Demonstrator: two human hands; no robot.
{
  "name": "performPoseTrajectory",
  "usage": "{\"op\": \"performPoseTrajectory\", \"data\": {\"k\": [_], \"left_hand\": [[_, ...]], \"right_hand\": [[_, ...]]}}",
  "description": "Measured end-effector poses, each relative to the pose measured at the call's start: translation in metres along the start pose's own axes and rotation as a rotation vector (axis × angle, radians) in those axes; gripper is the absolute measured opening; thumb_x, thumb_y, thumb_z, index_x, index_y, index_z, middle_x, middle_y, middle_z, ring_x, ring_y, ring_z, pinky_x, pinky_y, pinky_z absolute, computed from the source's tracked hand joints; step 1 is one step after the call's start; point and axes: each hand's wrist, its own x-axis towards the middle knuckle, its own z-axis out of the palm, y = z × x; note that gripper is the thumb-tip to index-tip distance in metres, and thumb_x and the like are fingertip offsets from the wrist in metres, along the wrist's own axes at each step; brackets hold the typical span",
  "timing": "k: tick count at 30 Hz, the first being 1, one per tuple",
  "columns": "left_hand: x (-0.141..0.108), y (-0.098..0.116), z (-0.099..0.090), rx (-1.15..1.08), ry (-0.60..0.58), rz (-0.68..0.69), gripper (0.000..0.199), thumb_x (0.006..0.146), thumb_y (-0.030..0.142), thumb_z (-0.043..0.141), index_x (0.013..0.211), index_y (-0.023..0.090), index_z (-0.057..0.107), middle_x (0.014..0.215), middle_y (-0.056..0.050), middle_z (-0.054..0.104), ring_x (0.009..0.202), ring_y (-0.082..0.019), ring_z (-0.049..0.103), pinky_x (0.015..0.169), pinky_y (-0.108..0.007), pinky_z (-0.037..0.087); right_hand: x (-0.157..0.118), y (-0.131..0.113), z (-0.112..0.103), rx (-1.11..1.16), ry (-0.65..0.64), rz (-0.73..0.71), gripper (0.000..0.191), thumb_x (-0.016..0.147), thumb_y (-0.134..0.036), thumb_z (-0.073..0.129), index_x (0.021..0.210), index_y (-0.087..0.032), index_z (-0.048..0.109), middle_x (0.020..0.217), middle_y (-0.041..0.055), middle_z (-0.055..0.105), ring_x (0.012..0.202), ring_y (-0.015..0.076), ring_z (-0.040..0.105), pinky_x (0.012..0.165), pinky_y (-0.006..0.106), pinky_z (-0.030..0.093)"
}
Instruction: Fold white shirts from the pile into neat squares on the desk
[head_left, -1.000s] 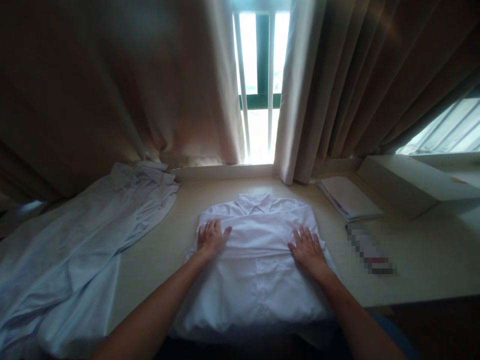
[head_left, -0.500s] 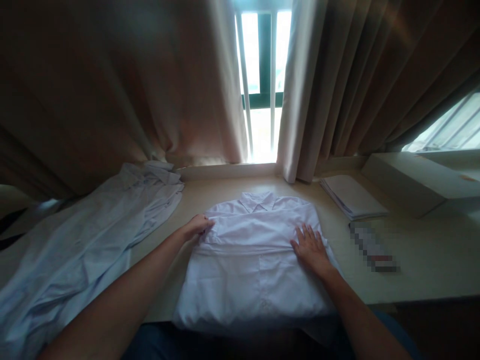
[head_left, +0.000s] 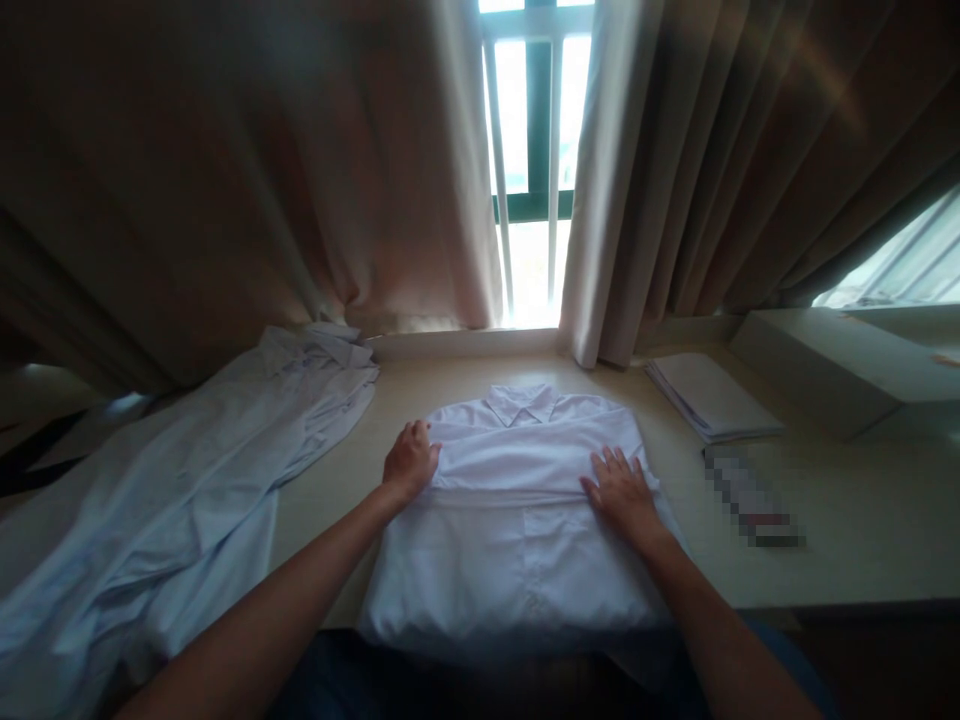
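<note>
Shirt (head_left: 480, 570), white: lying front side up, its collar (head_left: 523, 402) pointing away from the person and a band of cloth (head_left: 517, 455) crossing its chest. Left hand (head_left: 411, 462): resting at the shirt's left edge, fingers curling; whether they are pinching fabric, I cannot tell. Right hand (head_left: 622, 492): lying palm down on the shirt's right part, fingers spreading slightly. Table (head_left: 847, 545), pale: supporting the shirt. Garments (head_left: 217, 450), white, rumpled: sprawling left of the shirt, well apart from it. Flat folded item (head_left: 712, 395), white, paper or cloth unclear: lying right of the shirt, toward its collar end. Pixelated object (head_left: 750, 500), long, showing a dull red patch: sitting just right of the shirt; any writing is being hidden by the blur. Box-like block (head_left: 832, 370), pale, bearing an orange-brown mark too indistinct to read: standing farther right of the shirt. Curtains (head_left: 390, 170), brownish: hanging beyond the shirt, parting around a barred window (head_left: 538, 130), green-framed.
</note>
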Motion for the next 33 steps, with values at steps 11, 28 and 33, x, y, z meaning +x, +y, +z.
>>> {"op": "performPoseTrajectory", "data": {"k": [11,28,33], "left_hand": [[-0.029,0.08,0.075,0.096,-0.271,0.198,0.052,0.094,0.042,0.031,0.144,0.032,0.04,0.155,-0.004,0.028,0.144,-0.032,0.018,0.114,-0.055,0.014],[0.012,0.0,0.063,0.18,-0.111,-0.036,0.082,0.085,0.067,0.033,0.148,0.014,0.033,0.157,-0.015,0.021,0.144,-0.031,0.017,0.116,-0.044,0.01],[0.019,-0.013,0.068,0.217,-0.11,-0.066,0.09,0.079,0.074,0.035,0.149,0.018,0.029,0.157,-0.016,0.019,0.145,-0.032,0.011,0.116,-0.048,0.008]], "right_hand": [[0.069,-0.127,-0.009,0.256,-0.182,-0.243,0.058,0.1,-0.044,0.016,0.149,-0.015,0.029,0.155,0.0111,0.025,0.144,0.0255,0.016,0.114,0.046,0.012],[0.087,0.048,0.019,0.08,-0.038,0.313,0.083,0.092,-0.065,0.019,0.149,-0.005,0.024,0.156,0.0177,0.016,0.144,0.0288,0.01,0.115,0.046,0.007],[0.084,0.045,0.024,0.058,0.014,0.333,0.084,0.091,-0.066,0.022,0.149,-0.005,0.025,0.156,0.0185,0.017,0.144,0.0298,0.008,0.115,0.048,0.005]]}}
